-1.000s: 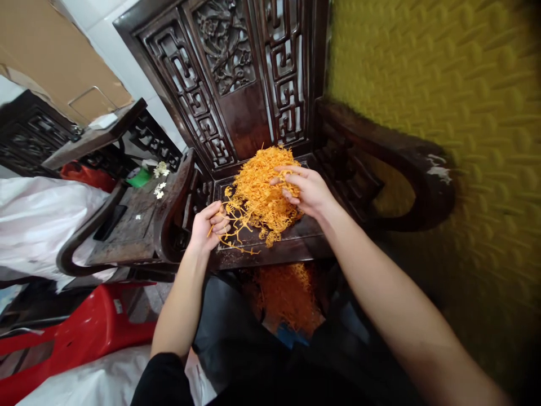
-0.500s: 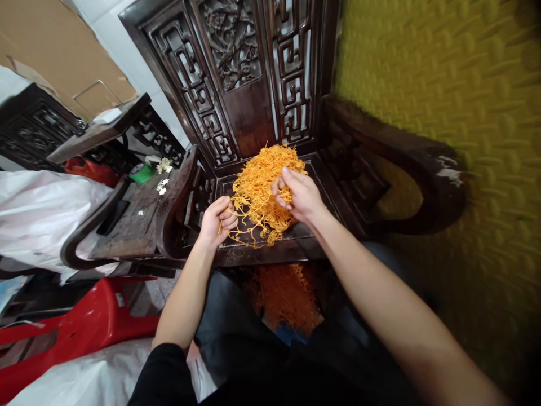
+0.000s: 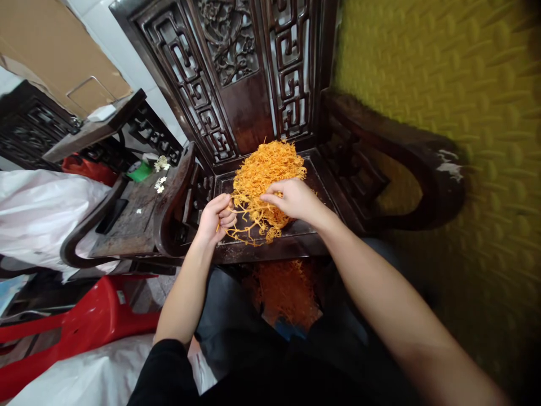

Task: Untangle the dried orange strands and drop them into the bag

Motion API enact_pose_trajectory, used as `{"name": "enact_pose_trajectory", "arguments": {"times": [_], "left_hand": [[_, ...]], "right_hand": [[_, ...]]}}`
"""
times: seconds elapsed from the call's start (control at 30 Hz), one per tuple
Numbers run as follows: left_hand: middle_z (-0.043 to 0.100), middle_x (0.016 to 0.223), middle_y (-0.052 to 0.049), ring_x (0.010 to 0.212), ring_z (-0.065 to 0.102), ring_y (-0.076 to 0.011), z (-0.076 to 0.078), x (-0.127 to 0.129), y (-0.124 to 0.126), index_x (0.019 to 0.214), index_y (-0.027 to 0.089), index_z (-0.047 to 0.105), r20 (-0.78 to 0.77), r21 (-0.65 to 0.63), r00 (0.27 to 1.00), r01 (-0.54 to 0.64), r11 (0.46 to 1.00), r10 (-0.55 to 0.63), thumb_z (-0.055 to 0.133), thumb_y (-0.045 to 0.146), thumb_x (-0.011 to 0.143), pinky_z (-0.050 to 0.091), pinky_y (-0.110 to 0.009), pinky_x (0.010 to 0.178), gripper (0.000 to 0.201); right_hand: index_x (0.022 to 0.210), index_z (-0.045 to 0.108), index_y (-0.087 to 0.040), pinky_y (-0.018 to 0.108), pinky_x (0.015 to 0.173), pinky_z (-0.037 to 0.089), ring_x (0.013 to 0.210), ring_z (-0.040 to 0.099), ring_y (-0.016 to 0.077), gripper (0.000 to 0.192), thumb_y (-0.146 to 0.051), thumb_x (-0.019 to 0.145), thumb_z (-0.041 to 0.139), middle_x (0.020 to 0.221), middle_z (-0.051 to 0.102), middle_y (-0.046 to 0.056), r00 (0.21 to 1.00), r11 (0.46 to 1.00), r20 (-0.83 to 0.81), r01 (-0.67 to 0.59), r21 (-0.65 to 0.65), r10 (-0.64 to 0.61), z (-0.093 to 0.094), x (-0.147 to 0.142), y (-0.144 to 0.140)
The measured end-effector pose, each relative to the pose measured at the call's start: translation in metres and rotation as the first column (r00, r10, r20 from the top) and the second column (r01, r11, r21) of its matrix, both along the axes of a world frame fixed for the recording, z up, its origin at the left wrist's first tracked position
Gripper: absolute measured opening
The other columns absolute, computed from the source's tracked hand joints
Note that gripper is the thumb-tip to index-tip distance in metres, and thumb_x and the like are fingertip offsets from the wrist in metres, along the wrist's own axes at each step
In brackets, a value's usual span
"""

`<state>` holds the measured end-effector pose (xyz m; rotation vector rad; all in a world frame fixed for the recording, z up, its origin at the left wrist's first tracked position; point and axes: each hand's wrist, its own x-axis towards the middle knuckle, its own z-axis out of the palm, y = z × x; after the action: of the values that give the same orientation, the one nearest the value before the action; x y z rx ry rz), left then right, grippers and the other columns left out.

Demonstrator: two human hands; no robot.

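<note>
Item: loose heap of thin orange-yellow stringy strands (image 3: pixel 266 180), piled on the seat of a dark carved wooden armchair (image 3: pixel 296 239), from centre toward the back edge, thinning out toward the front edge.

Risk: strands near the front edge could likely slip off onto the orange strands below the seat (image 3: pixel 287 287) if a tangle is tugged too hard; the strands look thin enough to snap.

Left hand (image 3: pixel 216 217): curled nearly closed, fingers pinching a small bunch of strands at the heap's front-left fringe.

Right hand (image 3: pixel 291 198): fingers bent, thumb and forefinger pinched on strands at the heap's front side, knuckles resting against it.

Nearby: 1 red plastic chair (image 3: pixel 76 332) to the left.
</note>
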<state>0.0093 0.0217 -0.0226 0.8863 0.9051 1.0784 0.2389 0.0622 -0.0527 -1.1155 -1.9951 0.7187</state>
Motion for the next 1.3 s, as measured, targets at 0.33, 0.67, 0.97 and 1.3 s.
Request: {"name": "enact_pose_trajectory", "arguments": {"times": [0.33, 0.67, 0.97, 1.3], "left_hand": [[0.019, 0.049, 0.011, 0.034, 0.017, -0.0038, 0.003, -0.012, 0.003, 0.072, 0.019, 0.045, 0.164, -0.061, 0.961, -0.214, 0.975, 0.221, 0.058, 0.025, 0.095, 0.019, -0.018, 0.036, 0.028], [0.019, 0.046, 0.009, 0.035, 0.015, -0.0061, 0.004, -0.006, 0.008, 0.071, 0.02, 0.043, 0.231, -0.09, 0.933, -0.262, 0.961, 0.276, 0.04, 0.026, 0.105, 0.025, -0.019, 0.036, 0.034], [0.017, 0.047, 0.01, 0.035, 0.017, -0.0051, 0.005, 0.004, 0.009, 0.072, 0.018, 0.044, 0.242, -0.095, 0.916, -0.306, 0.947, 0.32, 0.044, 0.024, 0.105, 0.02, -0.019, 0.037, 0.033], [0.019, 0.049, 0.011, 0.036, 0.018, -0.0032, 0.005, -0.008, 0.006, 0.068, 0.018, 0.043, 0.13, 0.05, 0.951, -0.288, 0.956, 0.279, 0.062, 0.027, 0.094, 0.018, -0.016, 0.038, 0.033]], "right_hand": [[0.089, 0.064, -0.017, 0.025, 0.051, 0.039, 0.05, 0.054, 0.0099, 0.037, -0.052, 0.098, 0.052, 0.085, 0.072, 0.006, 0.586, 0.814, -0.616, 0.557, -0.167, -0.527, -0.006, 0.051, 0.036], [0.101, 0.082, -0.02, 0.038, 0.076, 0.057, 0.08, 0.073, 0.0228, 0.044, -0.058, 0.079, 0.076, 0.083, 0.078, 0.005, 0.915, 0.963, -0.403, -0.1, -0.25, -0.009, -0.004, -0.018, -0.008], [0.099, 0.082, -0.024, 0.037, 0.086, 0.051, 0.095, 0.073, 0.0243, 0.032, -0.04, 0.1, 0.055, 0.102, 0.08, 0.007, 0.993, 0.992, 0.095, 0.058, 0.115, -0.069, 0.01, -0.012, -0.01], [0.108, 0.08, -0.014, 0.033, 0.064, 0.05, 0.062, 0.068, 0.0203, 0.037, -0.04, 0.095, 0.058, 0.086, 0.077, 0.009, 0.874, 0.91, -0.258, 0.41, -0.067, -0.413, 0.011, 0.058, 0.004]]}}
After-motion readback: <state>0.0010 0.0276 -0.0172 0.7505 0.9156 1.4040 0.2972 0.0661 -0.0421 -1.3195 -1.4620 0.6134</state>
